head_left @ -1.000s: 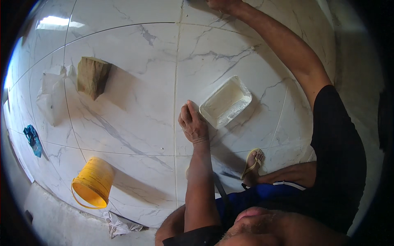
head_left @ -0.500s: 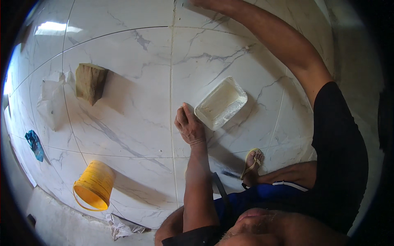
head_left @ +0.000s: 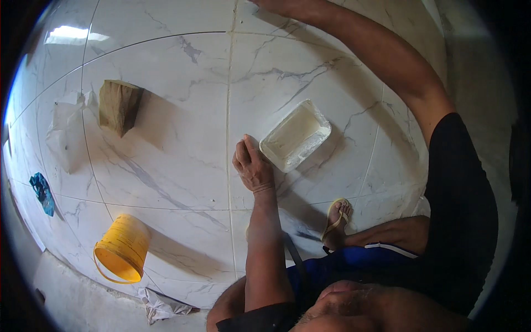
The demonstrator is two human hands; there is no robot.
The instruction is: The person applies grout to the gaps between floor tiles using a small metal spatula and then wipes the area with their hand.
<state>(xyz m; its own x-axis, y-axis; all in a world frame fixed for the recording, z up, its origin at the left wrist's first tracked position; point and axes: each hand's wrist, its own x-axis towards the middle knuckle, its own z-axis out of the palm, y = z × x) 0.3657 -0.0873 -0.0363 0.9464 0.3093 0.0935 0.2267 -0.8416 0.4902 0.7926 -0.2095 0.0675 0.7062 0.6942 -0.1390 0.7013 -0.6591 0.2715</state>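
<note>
My left hand (head_left: 253, 166) rests palm down on the white marble-veined tiles (head_left: 182, 138), its fingers loosely bent beside a grout line, holding nothing visible. Just to its right sits a white plastic tray (head_left: 296, 133) with pale smears inside. My right arm reaches far forward, so my right hand (head_left: 274, 5) lies at the top edge of the picture, partly cut off; what its fingers hold, if anything, is hidden.
A brownish block (head_left: 119, 102) and crumpled clear plastic (head_left: 65, 133) lie on the left, with a blue plastic scrap (head_left: 43, 193), a tipped yellow bucket (head_left: 116, 252) and a pale crumpled piece (head_left: 163, 301) lower down. My sandalled foot (head_left: 337, 221) is below the tray.
My right hand has moved left along the top edge and become more cut off. My left hand stays beside the tray. The view has shifted slightly.
</note>
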